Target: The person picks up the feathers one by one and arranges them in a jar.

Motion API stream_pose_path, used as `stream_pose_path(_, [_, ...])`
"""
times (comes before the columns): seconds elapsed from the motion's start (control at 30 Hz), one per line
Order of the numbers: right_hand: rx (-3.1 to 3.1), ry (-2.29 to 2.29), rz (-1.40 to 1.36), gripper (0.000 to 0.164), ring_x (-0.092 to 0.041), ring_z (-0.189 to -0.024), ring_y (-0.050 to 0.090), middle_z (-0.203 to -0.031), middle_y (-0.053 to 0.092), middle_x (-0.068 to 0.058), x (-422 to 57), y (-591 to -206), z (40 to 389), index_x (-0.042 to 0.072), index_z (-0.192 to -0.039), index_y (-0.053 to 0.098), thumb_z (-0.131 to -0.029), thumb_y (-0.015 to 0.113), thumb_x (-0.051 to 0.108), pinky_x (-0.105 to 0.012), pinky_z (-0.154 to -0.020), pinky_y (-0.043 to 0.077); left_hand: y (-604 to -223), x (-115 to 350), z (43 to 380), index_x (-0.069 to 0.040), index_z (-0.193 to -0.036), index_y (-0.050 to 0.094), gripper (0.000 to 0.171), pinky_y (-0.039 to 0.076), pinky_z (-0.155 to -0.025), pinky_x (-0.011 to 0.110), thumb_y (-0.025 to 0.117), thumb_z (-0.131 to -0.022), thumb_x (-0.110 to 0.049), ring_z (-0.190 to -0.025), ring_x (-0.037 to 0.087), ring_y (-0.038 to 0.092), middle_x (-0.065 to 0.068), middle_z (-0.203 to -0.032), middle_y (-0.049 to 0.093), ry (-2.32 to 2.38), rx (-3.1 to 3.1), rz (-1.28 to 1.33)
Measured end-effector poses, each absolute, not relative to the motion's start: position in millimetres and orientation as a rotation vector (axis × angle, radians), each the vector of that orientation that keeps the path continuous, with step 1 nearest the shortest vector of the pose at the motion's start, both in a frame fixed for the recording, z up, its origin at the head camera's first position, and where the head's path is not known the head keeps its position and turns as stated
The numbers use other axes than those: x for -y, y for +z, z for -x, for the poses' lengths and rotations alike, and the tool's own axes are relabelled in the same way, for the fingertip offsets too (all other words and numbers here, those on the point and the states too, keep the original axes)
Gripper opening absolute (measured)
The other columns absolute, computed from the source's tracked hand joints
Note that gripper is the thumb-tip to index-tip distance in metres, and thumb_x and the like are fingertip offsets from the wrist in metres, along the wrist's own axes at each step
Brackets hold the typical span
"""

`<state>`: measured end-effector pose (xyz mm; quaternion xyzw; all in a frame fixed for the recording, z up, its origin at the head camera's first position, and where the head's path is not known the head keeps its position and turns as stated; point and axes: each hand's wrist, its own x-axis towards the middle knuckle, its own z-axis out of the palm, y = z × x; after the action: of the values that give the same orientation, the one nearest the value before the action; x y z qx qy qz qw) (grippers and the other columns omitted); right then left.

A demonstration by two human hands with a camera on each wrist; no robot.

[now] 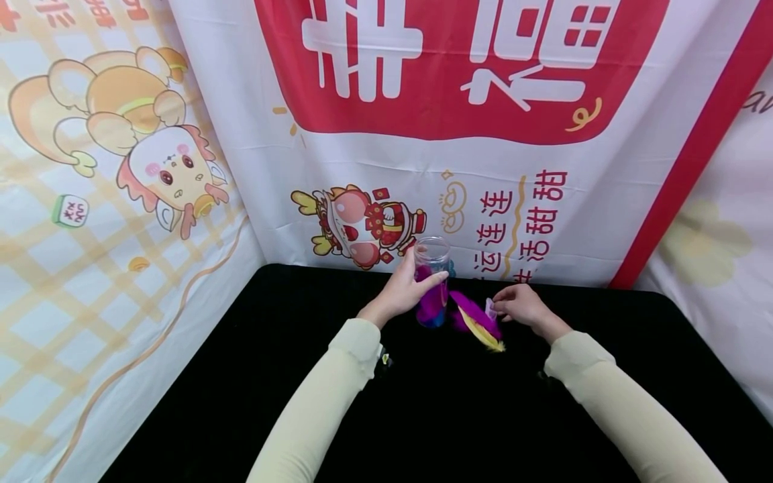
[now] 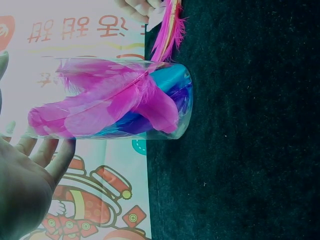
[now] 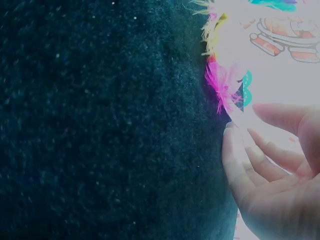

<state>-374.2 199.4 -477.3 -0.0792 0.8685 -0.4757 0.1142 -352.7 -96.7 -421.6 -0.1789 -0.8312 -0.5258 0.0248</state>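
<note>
My left hand (image 1: 398,288) grips an upright clear plastic cup (image 1: 433,249) around its side. Inside it, magenta feathers (image 2: 105,100) lie against blue and turquoise ones (image 2: 172,77). Just right of the cup, over the black table, are a loose magenta feather (image 1: 483,314) and a yellow feather (image 1: 477,329), overlapping each other. Beside them my right hand (image 1: 522,307) pinches a thin pale lilac piece (image 1: 490,308) at its fingertips. The right wrist view is overexposed around that hand, and the piece's exact kind is washed out.
A black cloth-covered table (image 1: 471,416) spreads in front of me. Behind it hangs a white and red printed backdrop (image 1: 362,154), close beyond the cup. Another printed cloth (image 1: 72,282) borders the left side.
</note>
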Motion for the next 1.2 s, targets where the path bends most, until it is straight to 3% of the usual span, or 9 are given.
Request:
stream_pose_path(0.37, [-2.508, -1.427, 0.229, 0.036, -0.021, -0.088, 0.071, -0.110, 0.072, -0.025, -192.4, -472.8, 369.1, -0.016, -0.125, 0.061, -0.097, 0.066, 0.006, -0.039, -0.078, 0.061, -420.0, 96.4, 352.8, -0.015, -0.153, 0.030, 0.076, 0.036, -0.116, 0.047, 0.070, -0.096, -0.046, -0.136, 0.025, 0.047, 0.015, -0.147, 0.046, -1.630, 2.572, 0.556])
stream_pose_path(0.73, [-2.487, -1.537, 0.200, 0.027, -0.017, -0.076, 0.071, -0.099, 0.074, -0.023, -191.0, -473.8, 366.2, -0.018, -0.119, 0.063, -0.098, 0.061, -0.001, -0.040, -0.077, 0.062, -420.6, 97.0, 353.0, -0.015, -0.153, 0.030, 0.080, 0.036, -0.117, 0.046, 0.070, -0.094, -0.052, -0.137, 0.024, 0.046, 0.016, -0.150, 0.044, -1.640, 2.570, 0.569])
stream_pose_path(1.2, [-2.587, -1.526, 0.223, 0.021, -0.021, -0.074, 0.072, -0.096, 0.074, -0.023, -194.9, -471.7, 367.6, -0.016, -0.113, 0.067, -0.098, 0.062, -0.003, -0.046, -0.077, 0.062, -422.4, 97.1, 353.0, -0.014, -0.153, 0.030, 0.076, 0.037, -0.116, 0.045, 0.071, -0.096, -0.044, -0.135, 0.023, 0.047, 0.011, -0.146, 0.047, -1.638, 2.566, 0.549])
